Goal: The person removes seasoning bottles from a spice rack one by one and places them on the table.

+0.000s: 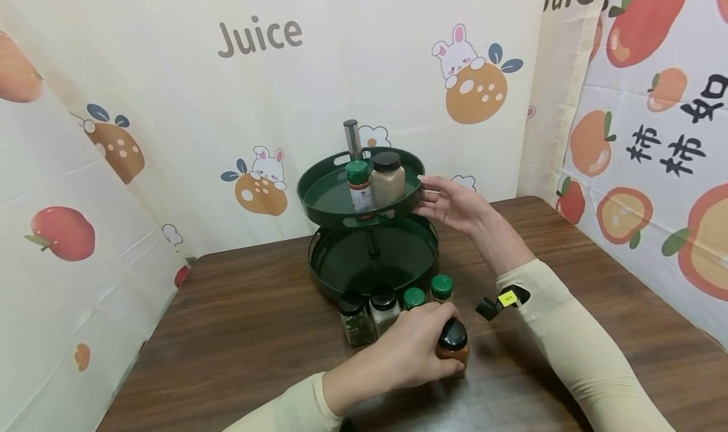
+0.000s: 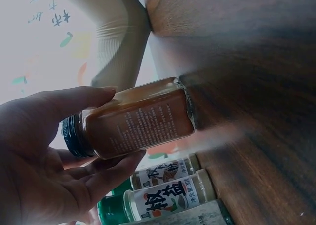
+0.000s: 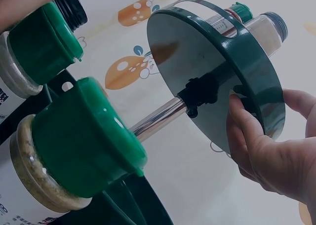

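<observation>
My left hand [image 1: 405, 347] grips a black-capped spice jar [image 1: 454, 342] of red-brown powder around its sides. In the left wrist view this spice jar [image 2: 136, 124] stands base toward the table; whether it touches the wood I cannot tell. My right hand [image 1: 455, 206] holds the right rim of the upper tray [image 1: 324, 198] of a dark green two-tier rack, thumb at the edge and fingers underneath, as the right wrist view shows. On that tray stand a green-capped shaker [image 1: 359, 186] and a black-capped jar of pale powder [image 1: 388, 182]. The lower tray [image 1: 347, 261] holds nothing visible.
In front of the rack stand a black-capped jar of green herbs [image 1: 357, 324], another black-capped jar [image 1: 383, 309], and two green-capped shakers [image 1: 441, 287], partly behind my left hand. A metal post [image 1: 352, 138] rises above the rack. Printed cloth [image 1: 256, 103] hangs behind the wooden table [image 1: 239, 331].
</observation>
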A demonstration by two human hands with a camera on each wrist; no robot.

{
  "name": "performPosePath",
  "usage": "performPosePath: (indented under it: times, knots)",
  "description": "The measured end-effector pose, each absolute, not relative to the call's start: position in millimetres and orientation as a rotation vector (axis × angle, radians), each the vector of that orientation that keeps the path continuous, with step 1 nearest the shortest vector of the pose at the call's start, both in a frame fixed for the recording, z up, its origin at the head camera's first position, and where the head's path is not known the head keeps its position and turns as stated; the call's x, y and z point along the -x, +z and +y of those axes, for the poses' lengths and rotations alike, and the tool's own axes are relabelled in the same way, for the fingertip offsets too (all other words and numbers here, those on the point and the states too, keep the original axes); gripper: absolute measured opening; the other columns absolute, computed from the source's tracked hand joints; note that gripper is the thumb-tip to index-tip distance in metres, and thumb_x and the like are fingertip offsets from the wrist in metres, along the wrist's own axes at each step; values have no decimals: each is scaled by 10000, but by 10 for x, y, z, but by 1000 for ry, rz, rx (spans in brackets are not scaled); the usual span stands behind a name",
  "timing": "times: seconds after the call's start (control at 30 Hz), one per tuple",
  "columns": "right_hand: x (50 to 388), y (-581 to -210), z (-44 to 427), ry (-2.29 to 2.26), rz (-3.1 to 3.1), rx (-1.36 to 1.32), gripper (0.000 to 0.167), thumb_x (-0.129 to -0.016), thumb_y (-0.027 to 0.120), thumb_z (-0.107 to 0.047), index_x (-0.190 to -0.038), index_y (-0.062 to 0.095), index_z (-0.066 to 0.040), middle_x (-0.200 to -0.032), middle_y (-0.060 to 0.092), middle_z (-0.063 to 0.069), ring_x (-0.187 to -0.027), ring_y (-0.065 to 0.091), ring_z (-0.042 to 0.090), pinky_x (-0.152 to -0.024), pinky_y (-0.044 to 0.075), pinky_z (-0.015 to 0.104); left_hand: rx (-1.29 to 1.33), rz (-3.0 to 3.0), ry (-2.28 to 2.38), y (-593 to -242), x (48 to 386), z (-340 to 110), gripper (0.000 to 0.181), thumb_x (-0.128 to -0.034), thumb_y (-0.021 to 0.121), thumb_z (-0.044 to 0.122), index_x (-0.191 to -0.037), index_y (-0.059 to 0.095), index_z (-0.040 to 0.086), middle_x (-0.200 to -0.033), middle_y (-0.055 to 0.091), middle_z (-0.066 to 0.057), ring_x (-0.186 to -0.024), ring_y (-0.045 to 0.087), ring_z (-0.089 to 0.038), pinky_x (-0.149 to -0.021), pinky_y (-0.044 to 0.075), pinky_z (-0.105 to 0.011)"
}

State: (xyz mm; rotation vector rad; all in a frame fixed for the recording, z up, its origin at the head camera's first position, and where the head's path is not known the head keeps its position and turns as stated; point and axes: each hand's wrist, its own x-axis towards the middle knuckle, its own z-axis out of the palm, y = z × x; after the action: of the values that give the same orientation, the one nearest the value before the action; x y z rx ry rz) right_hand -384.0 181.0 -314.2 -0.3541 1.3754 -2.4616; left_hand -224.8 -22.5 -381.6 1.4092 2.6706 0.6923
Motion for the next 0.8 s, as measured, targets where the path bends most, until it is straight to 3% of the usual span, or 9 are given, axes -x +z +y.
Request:
performPosePath:
  times: [0.13,0.4,0.7,0.8]
  knots:
    - [3839,-3141,1808,-2459,1372,355,253,-1079,627,-179,-1298,594,-56,-1260,578,182,-1058,695,234,-939,595,379,-1414,2664,696,-3800,2241,-236,471,-865,903,301,-1207,606,173,-1088,646,77,-936,596,30,-751,485,-122]
    - [3847,-3136,1807,-2436,1396,365,483,-1080,629,-201,-1478,426,-19,-1208,608,145,-1057,701,228,-942,593,367,-1440,2659,730,-3701,2246,-305,498,-918,838,392,-1312,620,181,-1195,645,82,-1010,587,31,-842,494,-172]
    - [3848,-3142,1810,-2438,1396,364,547,-1078,634,-203,-1521,380,-6,-1280,562,175,-1056,698,229,-944,593,367,-1466,2603,847,-3540,2228,-369,356,-1008,749,324,-1302,653,150,-1141,650,54,-672,538,76,-647,465,-99]
    - [3849,-3142,1812,-2435,1402,371,573,-1081,628,-205,-1541,354,-1,-1295,554,181,-1058,700,225,-943,593,362,-1481,2607,915,-3476,2220,-396,339,-1004,758,281,-1292,656,134,-1135,654,42,-685,529,61,-648,468,-104]
